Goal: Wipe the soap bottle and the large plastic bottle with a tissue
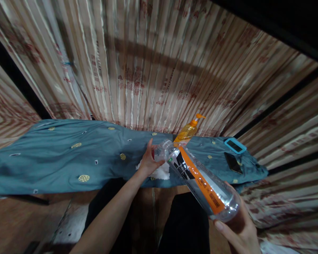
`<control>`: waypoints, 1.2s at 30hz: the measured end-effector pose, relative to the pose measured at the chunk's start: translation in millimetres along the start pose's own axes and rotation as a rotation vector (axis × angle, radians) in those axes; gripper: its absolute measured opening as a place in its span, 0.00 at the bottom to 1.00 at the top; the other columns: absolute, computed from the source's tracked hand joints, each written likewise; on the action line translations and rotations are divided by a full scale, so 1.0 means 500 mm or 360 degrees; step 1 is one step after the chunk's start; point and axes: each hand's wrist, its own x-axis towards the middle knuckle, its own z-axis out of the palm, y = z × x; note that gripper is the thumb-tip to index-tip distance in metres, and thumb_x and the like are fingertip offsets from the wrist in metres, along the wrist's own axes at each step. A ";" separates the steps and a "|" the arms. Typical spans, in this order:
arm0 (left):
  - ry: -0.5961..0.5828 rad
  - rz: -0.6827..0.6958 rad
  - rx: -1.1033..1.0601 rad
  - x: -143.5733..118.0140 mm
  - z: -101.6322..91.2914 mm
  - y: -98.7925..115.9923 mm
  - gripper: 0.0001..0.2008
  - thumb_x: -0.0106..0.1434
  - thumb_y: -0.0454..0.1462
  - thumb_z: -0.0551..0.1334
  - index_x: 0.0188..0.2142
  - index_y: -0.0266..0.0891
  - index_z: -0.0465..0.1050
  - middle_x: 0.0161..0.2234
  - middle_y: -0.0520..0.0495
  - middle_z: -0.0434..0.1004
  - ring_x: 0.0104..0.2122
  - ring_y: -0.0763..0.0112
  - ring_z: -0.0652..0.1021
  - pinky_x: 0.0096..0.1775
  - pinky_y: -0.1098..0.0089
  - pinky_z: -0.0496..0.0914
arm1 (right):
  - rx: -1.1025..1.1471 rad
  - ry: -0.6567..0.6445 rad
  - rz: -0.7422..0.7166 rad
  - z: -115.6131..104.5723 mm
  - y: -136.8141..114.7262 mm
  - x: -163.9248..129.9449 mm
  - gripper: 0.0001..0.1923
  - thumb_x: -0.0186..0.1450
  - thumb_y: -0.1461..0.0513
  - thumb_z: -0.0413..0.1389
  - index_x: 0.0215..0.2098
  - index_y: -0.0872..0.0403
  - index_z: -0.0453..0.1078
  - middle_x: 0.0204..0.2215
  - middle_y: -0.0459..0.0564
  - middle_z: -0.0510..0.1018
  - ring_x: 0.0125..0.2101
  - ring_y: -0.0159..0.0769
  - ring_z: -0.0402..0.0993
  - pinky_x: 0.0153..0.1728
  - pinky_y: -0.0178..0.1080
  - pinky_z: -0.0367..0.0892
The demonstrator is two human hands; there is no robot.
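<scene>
Right hand [238, 231] fingers wrapped round base of clear plastic bottle [198, 178], tilted neck-up. Left hand [148, 160] fingers closed on bottle mouth, white tissue [161, 173] just under them on blue cloth [69, 155].

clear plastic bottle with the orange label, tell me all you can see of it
The clear plastic bottle looks empty, with an orange, black and white label along its side. It is tilted, neck toward the blue cloth. The right hand cups its base; the left hand is at its mouth, above something white.

teal dotted cloth [69, 158], orange-striped clear bottle [201, 180]
</scene>
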 end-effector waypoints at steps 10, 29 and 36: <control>0.0024 -0.0020 0.0018 -0.002 0.002 0.001 0.54 0.44 0.32 0.72 0.66 0.43 0.45 0.49 0.45 0.73 0.49 0.58 0.75 0.56 0.53 0.67 | -0.0086 -0.0062 -0.0120 -0.017 0.023 0.009 0.41 0.50 0.53 0.70 0.59 0.40 0.62 0.58 0.42 0.72 0.56 0.37 0.70 0.50 0.29 0.67; 0.0029 -0.0015 -0.0007 -0.002 0.002 0.004 0.53 0.43 0.31 0.72 0.66 0.42 0.47 0.49 0.45 0.73 0.50 0.57 0.75 0.55 0.53 0.68 | -0.0014 0.0001 -0.0031 -0.008 0.034 -0.001 0.50 0.46 0.51 0.72 0.62 0.47 0.57 0.56 0.52 0.73 0.53 0.43 0.73 0.48 0.33 0.70; 0.0019 -0.0008 -0.0037 -0.004 0.004 0.000 0.53 0.44 0.31 0.71 0.66 0.41 0.47 0.49 0.44 0.73 0.50 0.57 0.75 0.55 0.53 0.68 | -0.0102 0.0031 -0.0055 -0.007 0.042 -0.005 0.50 0.48 0.49 0.70 0.64 0.50 0.55 0.58 0.56 0.71 0.56 0.51 0.70 0.49 0.40 0.71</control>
